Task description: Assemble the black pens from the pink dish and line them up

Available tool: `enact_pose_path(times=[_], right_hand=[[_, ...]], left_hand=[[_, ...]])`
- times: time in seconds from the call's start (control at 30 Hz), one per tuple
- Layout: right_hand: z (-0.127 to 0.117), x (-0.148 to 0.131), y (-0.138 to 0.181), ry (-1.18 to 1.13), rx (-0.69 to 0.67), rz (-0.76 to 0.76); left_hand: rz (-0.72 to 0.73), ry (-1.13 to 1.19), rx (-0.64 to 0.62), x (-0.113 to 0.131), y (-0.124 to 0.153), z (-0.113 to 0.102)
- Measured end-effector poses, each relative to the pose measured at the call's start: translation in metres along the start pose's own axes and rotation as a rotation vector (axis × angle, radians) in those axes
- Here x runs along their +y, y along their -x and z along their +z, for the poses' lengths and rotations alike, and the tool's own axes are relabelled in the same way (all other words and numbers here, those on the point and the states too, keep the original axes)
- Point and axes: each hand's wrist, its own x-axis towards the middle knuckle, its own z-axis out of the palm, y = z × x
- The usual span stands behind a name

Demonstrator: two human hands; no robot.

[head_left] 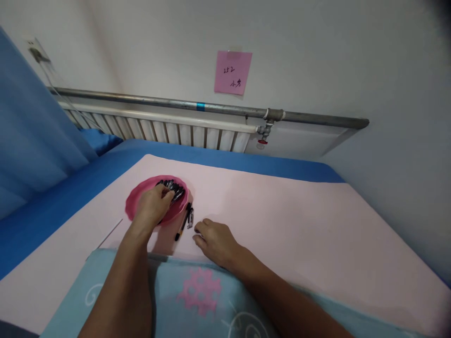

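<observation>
A pink scalloped plate (132, 201) holds a heap of small, shiny black pieces (178, 191), too small to name for certain. My left hand (157, 199) reaches over the plate, thumb and fingers pinched at the heap; what is between the fingertips is hidden. Just right of the plate lies a black pen (183, 222) with an orange band. Beside it is a small black-and-silver piece (190, 218) that looks like a nail clipper. My right hand (214, 240) rests on the pink surface right of that piece, fingers curled with thumb and forefinger apart, apparently holding nothing.
A thin white stick (110, 233) lies left of the plate on the pink sheet (282, 220). Light-blue patterned cloth (169, 291) covers the near edge. Behind are a radiator (176, 134), a metal pipe (148, 101) and a pink note (232, 72). A blue curtain (31, 131) hangs left.
</observation>
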Motion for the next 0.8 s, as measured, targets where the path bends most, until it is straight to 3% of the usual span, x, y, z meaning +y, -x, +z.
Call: enact_pose_path(times=[0.27, 0.5, 0.8], right_hand=[[-0.005, -0.004, -0.001, -0.002, -0.066, 0.015], [-0.002, -0.002, 0.001, -0.004, -0.036, -0.022], [-0.01, 0.006, 0.0, -0.146, 0.008, 0.024]], left_hand=[[-0.024, 0.008, -0.028, -0.002, -0.001, 0.0], [-0.085, -0.027, -0.012, 0.003, 0.001, -0.011], [-0.142, -0.348, 0.024, -0.023, -0.008, -0.022]])
